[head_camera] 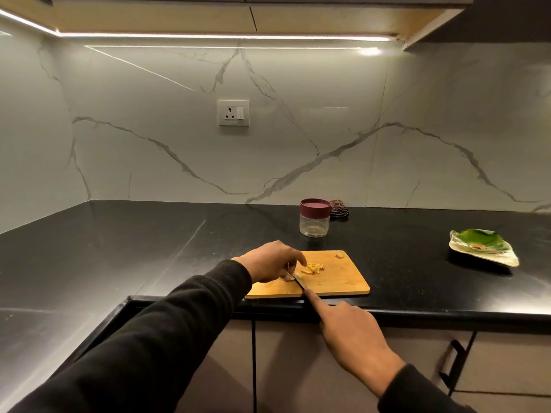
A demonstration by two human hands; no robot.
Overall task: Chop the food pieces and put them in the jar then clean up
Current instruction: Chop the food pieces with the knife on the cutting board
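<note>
A black counter [119, 248] runs along the marble wall, and on that wall, left of middle, sits a white socket [233, 112]. At the counter's front edge lies a wooden chopping board [343, 281]. The person's left hand [269, 260], coming out of a black sleeve [179, 323], rests on the board's left part with its fingers curled downward, the tips pinning a pale food piece [288, 277] against the wood. Just right of those fingertips is a small heap of chopped bits [312, 268], yellowish and cut fine, and one more uncut piece [339, 255] lies alone near the board's far edge.

The knife [299, 281] comes in from the near side, its blade touching down beside the held piece. The right hand [348, 329] grips the handle, hidden under the palm, with the forefinger stretched straight along the back of the blade and the other fingers folded round.

Behind the board, apart from it, stands a clear jar [314, 223] with its dark red lid [315, 207] on; a few pale bits show at its bottom. A dark checked cloth [339, 208] lies bunched just behind it against the wall. Well off to the right a glass dish [489, 254] with a green centre sits on the counter, a few scraps in it.
</note>
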